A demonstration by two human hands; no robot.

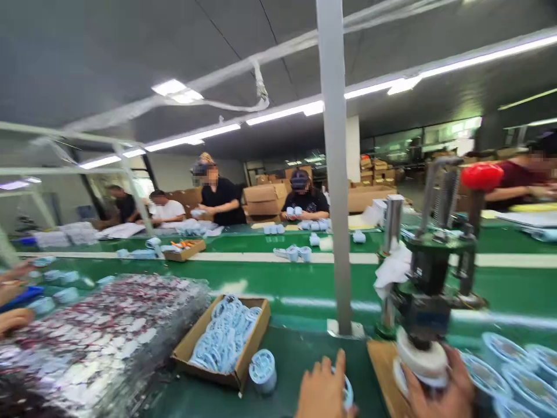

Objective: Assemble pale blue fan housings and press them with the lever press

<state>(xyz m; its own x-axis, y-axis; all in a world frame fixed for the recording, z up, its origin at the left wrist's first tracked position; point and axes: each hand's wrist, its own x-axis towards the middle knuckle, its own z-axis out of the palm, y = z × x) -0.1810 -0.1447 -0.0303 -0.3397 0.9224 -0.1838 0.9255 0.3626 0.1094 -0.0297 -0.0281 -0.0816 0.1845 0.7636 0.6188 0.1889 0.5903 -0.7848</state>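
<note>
While the right hand (452,395) holds a white round piece (430,378) under the press (429,278), the left hand (322,386) covers a blue part (348,393).
Head view: left of the press, that part lies mostly hidden behind half-spread fingers; whether they grip it, I cannot tell.

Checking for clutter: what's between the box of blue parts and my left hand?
In the head view, one blue round part stands on the green surface between the box and your left hand.
</note>
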